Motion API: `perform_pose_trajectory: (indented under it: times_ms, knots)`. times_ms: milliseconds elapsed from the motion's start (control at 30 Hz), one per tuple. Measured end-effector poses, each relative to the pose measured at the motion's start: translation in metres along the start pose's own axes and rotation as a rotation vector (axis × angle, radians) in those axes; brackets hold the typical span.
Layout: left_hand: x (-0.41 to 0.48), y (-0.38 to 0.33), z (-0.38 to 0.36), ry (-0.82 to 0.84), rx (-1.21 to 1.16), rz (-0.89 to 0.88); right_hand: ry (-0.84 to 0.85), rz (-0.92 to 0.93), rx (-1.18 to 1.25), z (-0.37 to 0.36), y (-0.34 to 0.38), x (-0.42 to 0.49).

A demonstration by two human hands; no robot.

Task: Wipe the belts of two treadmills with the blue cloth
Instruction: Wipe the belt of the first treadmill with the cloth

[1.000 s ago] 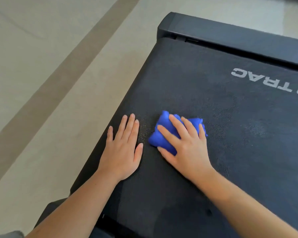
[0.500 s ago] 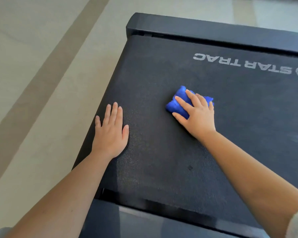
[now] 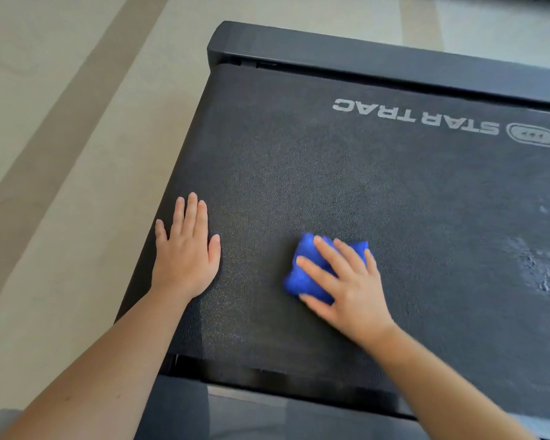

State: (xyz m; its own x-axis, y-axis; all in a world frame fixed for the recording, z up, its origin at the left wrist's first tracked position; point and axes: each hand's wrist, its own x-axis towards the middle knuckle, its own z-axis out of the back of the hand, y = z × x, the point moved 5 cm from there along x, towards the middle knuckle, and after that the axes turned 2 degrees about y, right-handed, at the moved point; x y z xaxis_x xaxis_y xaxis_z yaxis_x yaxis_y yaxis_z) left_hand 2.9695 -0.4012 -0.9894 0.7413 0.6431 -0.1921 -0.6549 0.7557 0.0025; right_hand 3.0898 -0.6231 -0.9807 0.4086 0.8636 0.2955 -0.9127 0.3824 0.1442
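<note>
A black treadmill belt [image 3: 346, 185] with a white STAR TRAC logo fills most of the view. A bunched blue cloth [image 3: 302, 274] lies on the belt near its middle. My right hand [image 3: 346, 287] presses down on the cloth with spread, straight fingers and covers its right part. My left hand [image 3: 186, 249] rests flat on the belt near the belt's left edge, fingers straight and together, holding nothing. Only one treadmill shows.
The treadmill's black end cover [image 3: 362, 55] runs across the far side, and a dark side rail [image 3: 267, 408] lies along the near edge. Beige floor with a darker stripe [image 3: 61, 154] lies to the left. A pale scuffed patch [image 3: 537, 265] marks the belt at right.
My right hand has drawn the blue cloth back toward me along the belt, after pushing it away half a second earlier. My left hand stays flat at the belt's left edge.
</note>
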Motion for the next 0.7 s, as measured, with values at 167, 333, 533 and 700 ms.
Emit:
perform_pose_trajectory:
  times_ms: [167,333,533,700]
  knots:
    - [0.0,0.001,-0.001,-0.003,0.007,0.004,0.067,-0.254,-0.052,-0.011,-0.04,0.068]
    - [0.0,0.0,0.0,-0.005,-0.022,0.002,0.034,-0.279,-0.023,-0.005,-0.01,0.032]
    - [-0.001,-0.002,0.001,-0.015,-0.051,-0.006,0.012,-0.123,-0.01,0.007,0.059,-0.057]
    - [0.0,0.0,0.001,-0.033,-0.062,-0.007,-0.006,-0.144,-0.044,0.005,0.066,-0.052]
